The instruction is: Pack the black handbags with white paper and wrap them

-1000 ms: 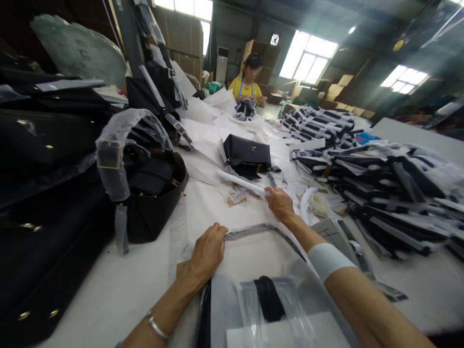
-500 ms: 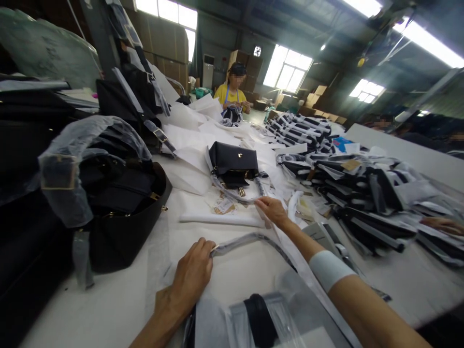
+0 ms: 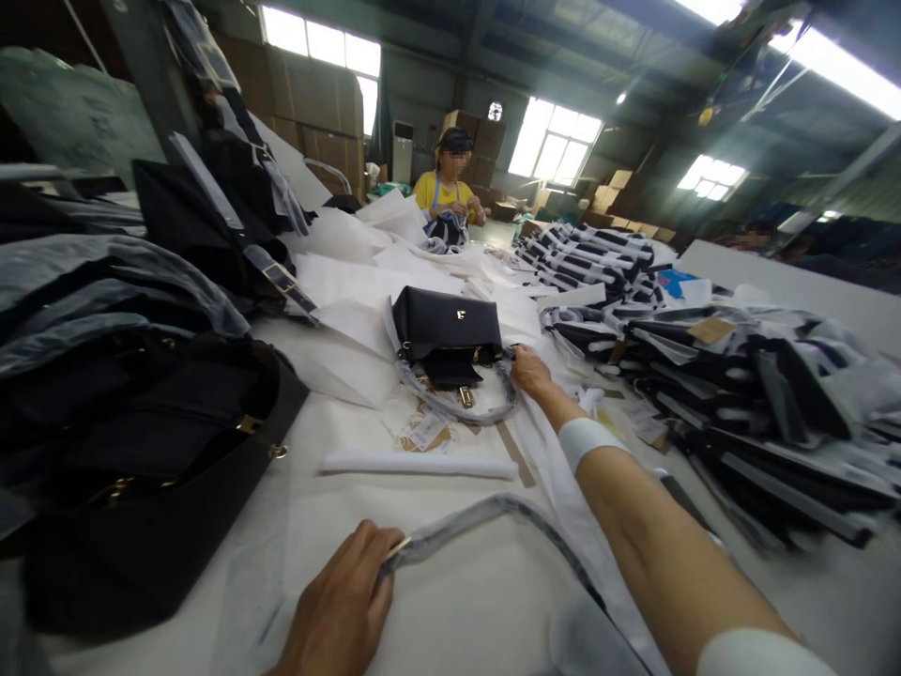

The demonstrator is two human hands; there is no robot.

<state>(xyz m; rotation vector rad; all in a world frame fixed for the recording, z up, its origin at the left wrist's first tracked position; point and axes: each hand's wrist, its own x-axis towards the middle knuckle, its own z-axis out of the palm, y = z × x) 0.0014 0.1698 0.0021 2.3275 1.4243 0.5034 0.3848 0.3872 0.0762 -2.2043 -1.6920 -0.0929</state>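
My left hand (image 3: 344,591), low in the view, is closed around the end of a bag strap (image 3: 507,507) wrapped in clear film. A thin gold-coloured edge shows at its fingertips. From there the strap arches right and runs down out of view. Further off, a small black handbag (image 3: 447,324) with a gold emblem sits on the table, its wrapped handle (image 3: 461,408) looped towards me. At its right corner my right hand (image 3: 529,371) has its fingers pressed together at a small dark piece, which they mostly hide. A roll of white paper (image 3: 419,465) lies between my hands.
A large open black handbag (image 3: 161,507) stands at the left, with more wrapped bags behind it. White paper sheets (image 3: 352,291) cover the table's far side. Piles of black pieces in white wrapping (image 3: 746,394) fill the right. Across the table, a person (image 3: 447,183) handles something dark.
My right hand has moved forward from the handbag's handle to its right corner. My left hand keeps hold of the strap. The view has shifted, and the large bag appears nearer and further left.
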